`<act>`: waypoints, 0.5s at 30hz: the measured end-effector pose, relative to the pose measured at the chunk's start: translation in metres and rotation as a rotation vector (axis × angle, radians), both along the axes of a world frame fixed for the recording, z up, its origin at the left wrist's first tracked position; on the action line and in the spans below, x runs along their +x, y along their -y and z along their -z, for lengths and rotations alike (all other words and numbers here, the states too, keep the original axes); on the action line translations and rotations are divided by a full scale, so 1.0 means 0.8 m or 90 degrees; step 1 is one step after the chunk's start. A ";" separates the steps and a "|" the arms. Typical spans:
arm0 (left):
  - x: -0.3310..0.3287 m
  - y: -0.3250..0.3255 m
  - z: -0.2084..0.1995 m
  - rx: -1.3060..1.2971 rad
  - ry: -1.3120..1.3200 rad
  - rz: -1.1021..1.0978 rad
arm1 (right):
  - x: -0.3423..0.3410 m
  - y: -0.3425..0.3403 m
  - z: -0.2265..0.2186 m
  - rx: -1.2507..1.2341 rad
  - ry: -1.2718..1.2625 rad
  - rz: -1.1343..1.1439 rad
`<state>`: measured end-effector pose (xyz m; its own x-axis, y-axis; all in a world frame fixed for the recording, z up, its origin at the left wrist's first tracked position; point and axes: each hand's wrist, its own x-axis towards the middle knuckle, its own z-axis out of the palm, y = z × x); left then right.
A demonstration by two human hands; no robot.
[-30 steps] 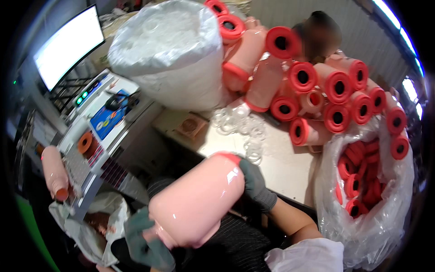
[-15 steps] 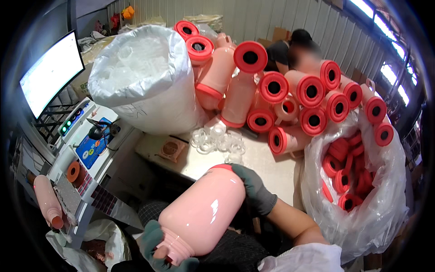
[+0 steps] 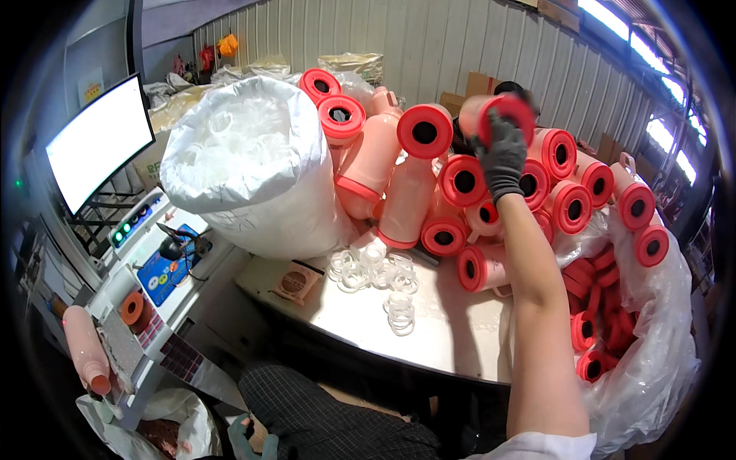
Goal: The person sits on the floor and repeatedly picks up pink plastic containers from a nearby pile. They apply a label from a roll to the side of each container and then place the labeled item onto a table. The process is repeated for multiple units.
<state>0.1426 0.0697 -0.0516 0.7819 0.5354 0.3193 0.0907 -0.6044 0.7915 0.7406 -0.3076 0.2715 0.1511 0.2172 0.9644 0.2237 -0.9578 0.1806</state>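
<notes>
My right hand [image 3: 504, 156], in a grey glove, reaches far over the table with its fingers wrapped on the red base of a pink bottle [image 3: 477, 115]. That bottle is smeared by motion and sits at the top of a heap of pink bottles with red ring bases [image 3: 425, 132]. Low in the picture is my left hand [image 3: 253, 441], in a green-grey glove, its fingers apart with nothing in them. It is partly cut off by the lower edge, beside my dark checked clothing. Loose clear rings [image 3: 372, 268] lie on the white table [image 3: 452, 337].
A white sack [image 3: 261, 222] of clear rings stands left of the heap. At right, a clear plastic bag [image 3: 652, 368] holds red lids. A machine [image 3: 165, 264], a lit monitor [image 3: 103, 146] and another pink bottle [image 3: 86, 349] are at left. Behind the heap, a person is mostly hidden.
The pink bottle has left my lap and left hand. My right arm has stretched forward and up to the heap with a bottle. My left hand has dropped lower.
</notes>
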 end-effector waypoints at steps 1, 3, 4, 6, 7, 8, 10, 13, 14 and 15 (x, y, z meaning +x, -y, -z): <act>-0.002 -0.004 -0.003 -0.006 0.004 -0.015 | 0.012 -0.010 0.007 -0.034 -0.023 0.031; -0.019 0.000 -0.007 -0.026 0.011 -0.057 | 0.032 -0.038 0.015 -0.114 -0.069 0.079; -0.014 0.015 -0.033 -0.141 0.073 -0.063 | 0.040 -0.053 0.028 -0.124 -0.066 0.082; -0.005 0.021 -0.059 -0.112 -0.010 -0.100 | 0.052 -0.066 0.046 -0.133 -0.037 0.027; 0.008 0.033 -0.079 -0.146 -0.002 -0.117 | 0.077 -0.041 0.056 -0.162 -0.064 0.035; 0.003 0.027 -0.077 -0.042 -0.025 -0.098 | 0.016 -0.077 0.041 -0.143 -0.136 -0.056; 0.007 0.022 -0.064 0.377 0.015 0.005 | -0.003 -0.079 0.087 -0.094 -0.074 -0.195; 0.007 0.048 -0.055 -0.066 -0.013 -0.073 | -0.128 -0.117 0.152 -0.196 -0.186 -0.402; -0.003 0.053 -0.064 -0.094 -0.053 -0.092 | -0.176 -0.161 0.200 -0.214 -0.208 -0.533; -0.013 0.063 -0.061 -0.113 -0.051 -0.123 | -0.209 -0.185 0.252 -0.257 -0.341 -0.602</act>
